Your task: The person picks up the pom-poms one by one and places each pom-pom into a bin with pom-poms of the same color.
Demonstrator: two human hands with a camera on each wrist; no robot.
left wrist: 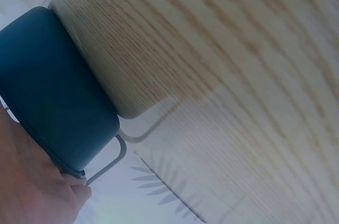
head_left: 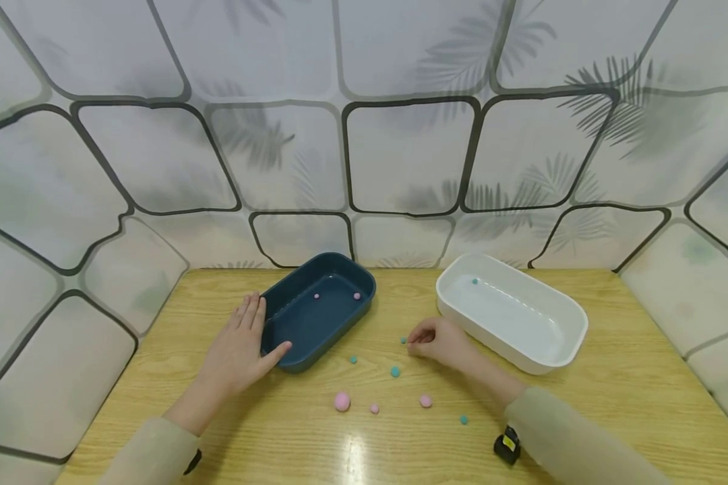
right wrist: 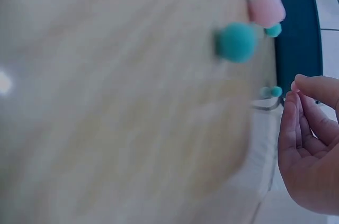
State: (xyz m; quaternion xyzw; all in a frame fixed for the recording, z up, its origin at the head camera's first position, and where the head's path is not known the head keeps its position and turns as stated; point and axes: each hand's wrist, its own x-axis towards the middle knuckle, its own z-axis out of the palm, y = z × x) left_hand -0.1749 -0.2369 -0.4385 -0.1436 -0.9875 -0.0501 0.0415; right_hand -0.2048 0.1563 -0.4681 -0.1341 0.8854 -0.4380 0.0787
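Right hand (head_left: 441,342): grip pinching a small pink ball (right wrist: 294,87) at the fingertips; white tray (head_left: 522,323) at two o'clock. Left hand (head_left: 236,349): grip unclenched, touching the blue tray (head_left: 303,327) at its eight o'clock.

Screened-off tabletop station; home, lab or office, can't tell.
Wood-grain table (head_left: 267,438) boxed in at the back and both sides by a pale backdrop (head_left: 408,158) printed with grey leaves and dark rounded outlines.

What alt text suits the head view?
A right hand, fingertips pinched, reaches among pink balls and teal balls on a wooden table; the left hand rests on a dark blue tray, with a white tray at right.
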